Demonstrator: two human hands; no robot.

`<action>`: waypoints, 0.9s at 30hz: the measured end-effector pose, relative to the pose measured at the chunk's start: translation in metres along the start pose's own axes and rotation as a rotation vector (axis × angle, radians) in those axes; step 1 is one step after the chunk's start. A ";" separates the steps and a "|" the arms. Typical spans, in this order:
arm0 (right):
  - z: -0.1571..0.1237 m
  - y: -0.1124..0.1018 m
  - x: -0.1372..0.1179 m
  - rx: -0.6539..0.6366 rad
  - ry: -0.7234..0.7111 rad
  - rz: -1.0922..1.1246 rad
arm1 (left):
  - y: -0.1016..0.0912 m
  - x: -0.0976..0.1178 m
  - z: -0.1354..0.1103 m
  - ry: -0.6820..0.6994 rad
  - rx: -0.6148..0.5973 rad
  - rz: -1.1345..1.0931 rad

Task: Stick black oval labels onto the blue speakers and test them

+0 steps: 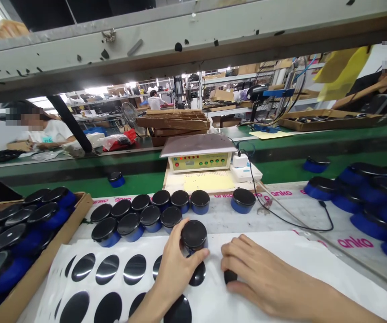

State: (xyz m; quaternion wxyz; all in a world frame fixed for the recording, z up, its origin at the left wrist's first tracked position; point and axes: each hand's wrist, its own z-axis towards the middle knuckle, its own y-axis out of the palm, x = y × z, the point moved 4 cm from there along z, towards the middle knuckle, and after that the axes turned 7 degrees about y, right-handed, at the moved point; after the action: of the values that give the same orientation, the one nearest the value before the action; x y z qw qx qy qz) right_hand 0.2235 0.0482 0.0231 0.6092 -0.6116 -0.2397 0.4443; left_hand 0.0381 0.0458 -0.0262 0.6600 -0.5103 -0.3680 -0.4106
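The left hand (179,262) grips a blue cylinder (194,234); the right hand (252,269) curls over a black disc (230,277), whether pinching I cannot tell.

It's a factory workshop, folks: matching blue tubs (200,206) crowd the worktop (217,216), a green belt (277,172) stretches across, control box (200,162) lit, people (55,129) beyond, loaded shelves (227,80) behind!

Discs (134,269) glossy and smooth — box (45,259) matt cardboard.
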 end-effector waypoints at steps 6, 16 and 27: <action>-0.033 -0.014 0.010 0.429 0.417 0.373 | 0.012 0.019 -0.015 0.202 -0.292 0.094; -0.007 0.047 0.003 0.554 0.865 1.301 | 0.019 0.019 -0.015 0.034 -0.419 0.077; -0.006 0.041 0.001 0.607 0.872 1.078 | 0.018 0.022 -0.016 0.059 -0.404 0.030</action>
State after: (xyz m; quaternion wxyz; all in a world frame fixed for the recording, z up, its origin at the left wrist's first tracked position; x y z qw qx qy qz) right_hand 0.2187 0.0401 -0.0171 0.4888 -0.5699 0.4881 0.4449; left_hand 0.0643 0.0293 -0.0161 0.5607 -0.6257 -0.2508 -0.4809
